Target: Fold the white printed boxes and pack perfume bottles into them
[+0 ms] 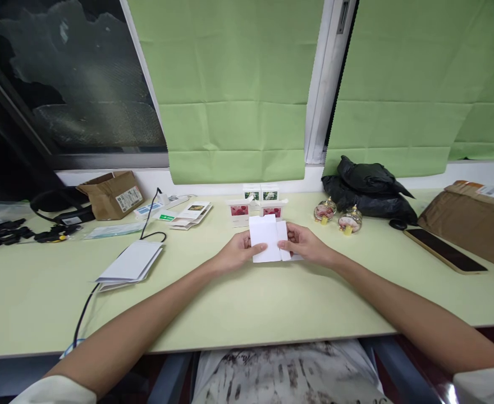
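Note:
A small white cardboard box [266, 238] is held upright just above the pale green table [247, 314], at the middle. My left hand [238, 252] grips its left side, thumb laid across the front. My right hand [303, 242] pinches its right side, where a white flap sticks out. Behind the box stand two small boxes with red flower prints [239, 211] and two with white flower prints [252, 193]. Two small round glass bottles [325, 210] with pink contents sit to the right of them.
A stack of white flat cards [131, 262] lies at the left with a black cable [104, 280] across it. A brown carton [113, 193], printed leaflets [192, 213] and black headphones [57, 207] sit far left. A black bag [369, 188], a phone [444, 249] and a brown parcel [470, 221] are at the right.

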Motion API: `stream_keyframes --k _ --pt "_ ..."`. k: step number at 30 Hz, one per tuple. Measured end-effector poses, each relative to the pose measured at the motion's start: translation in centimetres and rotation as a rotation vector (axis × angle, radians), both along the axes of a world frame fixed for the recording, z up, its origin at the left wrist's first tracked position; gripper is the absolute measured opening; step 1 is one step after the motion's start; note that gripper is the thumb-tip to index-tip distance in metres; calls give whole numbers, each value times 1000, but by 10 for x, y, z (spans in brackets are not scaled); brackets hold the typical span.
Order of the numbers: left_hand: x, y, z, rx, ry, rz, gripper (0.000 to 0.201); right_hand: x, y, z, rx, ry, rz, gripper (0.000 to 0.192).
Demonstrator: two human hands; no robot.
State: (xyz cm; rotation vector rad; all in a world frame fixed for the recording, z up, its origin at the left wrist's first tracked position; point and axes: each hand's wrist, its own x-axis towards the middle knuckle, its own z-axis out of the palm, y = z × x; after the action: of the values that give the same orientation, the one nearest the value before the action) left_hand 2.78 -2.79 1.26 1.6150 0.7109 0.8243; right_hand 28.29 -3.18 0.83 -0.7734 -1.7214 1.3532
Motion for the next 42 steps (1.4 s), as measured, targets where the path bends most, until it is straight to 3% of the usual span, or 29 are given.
stream_keyframes --k 8,13,21,28,35,42 --pt "1 -1 6 -26 -53 -15 53 -3 -2 2 33 11 -17 51" --pt "2 -5 4 37 60 1 50 -2 -1 2 57 24 -18 52" --pt "1 -5 8 77 62 79 45 7 -1 7 111 -158 34 43" --pt "3 -6 3 24 52 42 52 -1 -8 6 127 -145 -5 42" --pt "4 -8 12 -5 43 -6 44 0 -9 9 84 -82 35 39" --pt "4 -11 9 -67 47 -108 48 -4 -13 10 -16 -45 -14 47"
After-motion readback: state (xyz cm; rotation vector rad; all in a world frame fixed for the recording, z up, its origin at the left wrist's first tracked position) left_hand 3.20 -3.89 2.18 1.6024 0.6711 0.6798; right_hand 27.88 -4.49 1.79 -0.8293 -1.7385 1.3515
